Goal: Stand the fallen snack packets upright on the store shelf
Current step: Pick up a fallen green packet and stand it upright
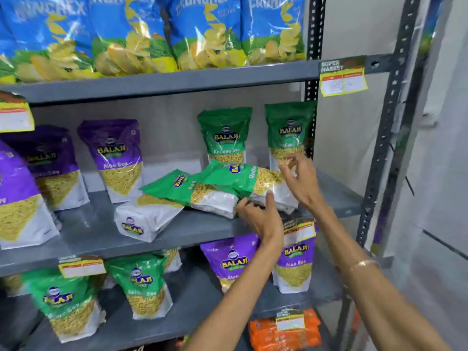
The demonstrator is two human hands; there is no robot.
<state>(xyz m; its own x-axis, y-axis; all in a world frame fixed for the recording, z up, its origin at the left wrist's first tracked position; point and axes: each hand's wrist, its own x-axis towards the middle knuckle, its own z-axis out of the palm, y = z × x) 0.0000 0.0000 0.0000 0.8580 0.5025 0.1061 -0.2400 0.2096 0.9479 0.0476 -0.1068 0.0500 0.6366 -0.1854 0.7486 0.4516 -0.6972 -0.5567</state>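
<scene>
Grey metal shelf (106, 231) stands against a pale wall; on it, fallen green packets (228, 183) lie overlapping. Left hand (260, 216) pinches the top packet's base; right hand (301, 181) hovers above, fingers spread.

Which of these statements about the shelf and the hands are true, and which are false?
1. Two green packets stand upright at the back of the middle shelf. True.
2. The fallen packets are purple. False: they are green; the purple packets stand upright to the left.
3. The left hand touches the lower edge of the topmost fallen packet. True.
4. The right hand is down on the orange packets. False: it is up at the same fallen packet, on the middle shelf.
5. The top shelf holds blue chip bags. True.
</scene>
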